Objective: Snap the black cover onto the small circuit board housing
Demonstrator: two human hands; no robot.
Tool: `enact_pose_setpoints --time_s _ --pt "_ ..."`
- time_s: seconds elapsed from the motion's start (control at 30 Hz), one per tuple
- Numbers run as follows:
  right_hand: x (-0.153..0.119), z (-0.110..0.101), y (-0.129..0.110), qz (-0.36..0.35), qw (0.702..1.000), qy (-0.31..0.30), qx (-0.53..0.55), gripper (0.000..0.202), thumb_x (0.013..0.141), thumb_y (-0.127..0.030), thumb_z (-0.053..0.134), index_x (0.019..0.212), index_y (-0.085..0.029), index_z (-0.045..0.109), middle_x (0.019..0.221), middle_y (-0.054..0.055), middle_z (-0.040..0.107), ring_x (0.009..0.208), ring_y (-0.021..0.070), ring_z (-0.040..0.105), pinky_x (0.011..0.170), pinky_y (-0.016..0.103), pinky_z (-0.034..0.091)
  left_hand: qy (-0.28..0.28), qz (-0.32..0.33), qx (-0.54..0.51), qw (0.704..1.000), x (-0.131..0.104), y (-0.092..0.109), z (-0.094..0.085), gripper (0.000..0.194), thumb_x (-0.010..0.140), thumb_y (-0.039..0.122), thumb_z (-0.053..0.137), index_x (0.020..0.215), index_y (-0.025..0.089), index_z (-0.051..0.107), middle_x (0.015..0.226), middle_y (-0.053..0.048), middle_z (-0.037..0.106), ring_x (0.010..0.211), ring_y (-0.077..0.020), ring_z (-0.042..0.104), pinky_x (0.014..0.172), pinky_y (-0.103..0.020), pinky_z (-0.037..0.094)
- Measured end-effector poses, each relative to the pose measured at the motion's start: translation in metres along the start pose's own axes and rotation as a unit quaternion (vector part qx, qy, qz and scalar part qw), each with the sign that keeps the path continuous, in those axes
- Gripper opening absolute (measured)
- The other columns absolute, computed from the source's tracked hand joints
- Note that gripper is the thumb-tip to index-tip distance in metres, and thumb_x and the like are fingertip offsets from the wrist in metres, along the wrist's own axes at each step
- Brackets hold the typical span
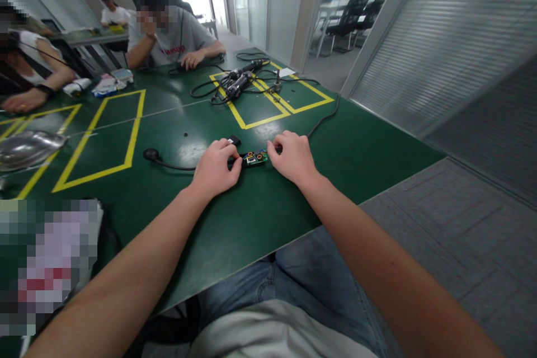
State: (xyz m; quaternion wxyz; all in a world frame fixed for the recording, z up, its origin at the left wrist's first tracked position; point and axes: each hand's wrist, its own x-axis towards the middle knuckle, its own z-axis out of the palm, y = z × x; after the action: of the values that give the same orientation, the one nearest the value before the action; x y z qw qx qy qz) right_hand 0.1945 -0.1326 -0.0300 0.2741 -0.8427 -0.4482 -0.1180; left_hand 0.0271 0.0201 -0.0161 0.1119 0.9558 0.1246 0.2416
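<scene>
A small green circuit board (260, 156) with copper-coloured coils sits in a narrow black housing (250, 164) on the green table. My left hand (218, 166) is closed round the left end of this housing, thumb and fingers pinching it. From under that hand a black cord (176, 168) runs left to a round black plug (151, 154). At the board's right end my right hand (293, 155) is closed, its thumb and forefinger pinching a black cable (323, 120) that leads off to the back right. A small black piece (235, 140), perhaps a cover, lies just behind my left fingers.
Electric screwdrivers (239, 83) with coiled cords lie within yellow tape (266, 121) at the back. A metal tray (31, 148) stands at far left. A person (176, 33) sits across the table (335, 168), another at left. The table edge is close before me.
</scene>
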Motion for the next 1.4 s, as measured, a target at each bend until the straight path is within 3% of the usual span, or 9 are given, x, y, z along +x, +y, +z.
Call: enact_pose_setpoints --time_s 0.2,0.43,0.73,0.97,1.2,1.4 --pt "0.0002 -0.0007 -0.0014 0.002 1.0 -0.02 -0.007 0.032 0.106 -0.032 0.058 0.076 -0.022 0.059 0.092 0.008 0.068 0.093 0.0262 0.062 0.083 0.04 0.035 -0.007 -0.004 0.022 1.0 -0.0006 0.0019 -0.0018 0.016 0.097 0.028 0.06 0.088 0.022 0.072 0.109 -0.013 0.071 0.105 -0.0329 0.065 0.087 -0.049 0.059" --pt "-0.0007 0.0007 0.0011 -0.014 1.0 0.006 0.005 0.033 0.108 -0.034 0.054 0.077 -0.023 0.06 0.093 0.01 0.067 0.094 0.0273 0.061 0.082 0.041 0.036 0.035 -0.003 -0.005 0.999 -0.0004 -0.0005 -0.0012 0.017 0.096 0.028 0.06 0.082 0.022 0.068 0.101 -0.011 0.07 0.098 -0.0296 0.066 0.092 -0.049 0.059" --pt "0.0001 0.0028 0.0018 -0.021 1.0 -0.012 0.004 0.035 0.108 -0.036 0.056 0.075 -0.023 0.06 0.09 0.008 0.066 0.091 0.0263 0.06 0.082 0.04 0.035 -0.003 -0.003 0.018 1.0 -0.0005 0.0015 -0.0032 0.015 0.095 0.027 0.061 0.085 0.022 0.071 0.107 -0.013 0.071 0.103 -0.0329 0.065 0.087 -0.049 0.058" --pt "-0.0001 -0.0003 0.001 -0.021 1.0 -0.014 0.017 0.032 0.109 -0.033 0.055 0.078 -0.022 0.059 0.092 0.008 0.065 0.093 0.0258 0.061 0.082 0.039 0.034 0.06 -0.015 -0.016 0.998 0.0001 -0.0012 -0.0015 0.016 0.094 0.027 0.061 0.079 0.022 0.065 0.098 -0.01 0.07 0.096 -0.0287 0.066 0.089 -0.047 0.058" --pt "-0.0001 0.0027 0.0016 -0.021 0.999 -0.03 0.009 0.035 0.109 -0.035 0.055 0.077 -0.022 0.061 0.09 0.007 0.065 0.091 0.0258 0.061 0.082 0.039 0.034 0.019 -0.019 -0.003 1.0 0.001 -0.0022 -0.0015 0.017 0.093 0.028 0.061 0.078 0.023 0.064 0.096 -0.01 0.069 0.094 -0.0296 0.066 0.085 -0.047 0.057" --pt "0.0002 0.0003 0.002 -0.031 0.999 -0.026 0.01 0.033 0.109 -0.033 0.055 0.078 -0.022 0.06 0.09 0.007 0.065 0.091 0.0257 0.062 0.081 0.039 0.034 0.035 -0.017 -0.017 0.999 0.0004 -0.0018 -0.0022 0.015 0.092 0.027 0.062 0.078 0.023 0.065 0.095 -0.009 0.07 0.091 -0.028 0.066 0.087 -0.046 0.057"
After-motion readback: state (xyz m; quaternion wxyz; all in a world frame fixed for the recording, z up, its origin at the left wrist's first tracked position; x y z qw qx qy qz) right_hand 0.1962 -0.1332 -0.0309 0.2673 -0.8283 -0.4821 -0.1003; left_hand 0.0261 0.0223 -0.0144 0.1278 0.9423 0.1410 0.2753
